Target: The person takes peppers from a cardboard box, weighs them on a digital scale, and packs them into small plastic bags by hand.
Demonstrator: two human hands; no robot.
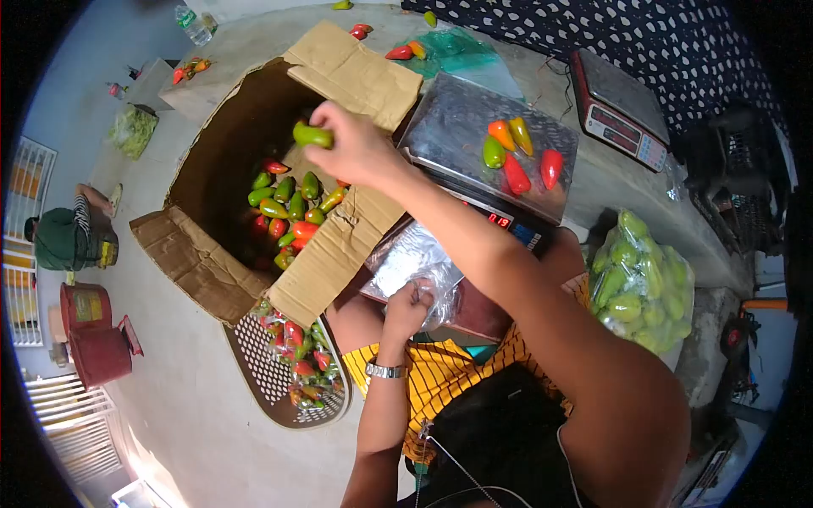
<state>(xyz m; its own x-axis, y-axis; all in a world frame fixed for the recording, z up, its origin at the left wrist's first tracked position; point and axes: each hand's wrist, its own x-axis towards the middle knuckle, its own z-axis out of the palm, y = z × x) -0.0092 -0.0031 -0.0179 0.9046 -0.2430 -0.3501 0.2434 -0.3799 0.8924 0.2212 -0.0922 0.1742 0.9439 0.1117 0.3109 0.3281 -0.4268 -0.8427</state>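
Over the opening of a cardboard box (364,241), my right hand (351,144) pinches a green pepper (313,135). Red, green and orange peppers (296,203) lie loose inside the box. My left hand (409,309), with a watch at the wrist, has its fingers closed on clear plastic bags (415,258) near my lap. Several peppers (515,173) in red, orange, yellow and green rest on the metal pan of a digital scale (449,118). Its red display, partly behind my right forearm, is lit.
Below the box, a plastic basket (254,364) holds bagged peppers. A clear bag of pale green vegetables (639,284) sits to the right. Beyond are a second scale (622,110), a green plastic bag (466,59) and a water bottle (193,25). Another person (72,229) is at far left, near a red container (95,339).
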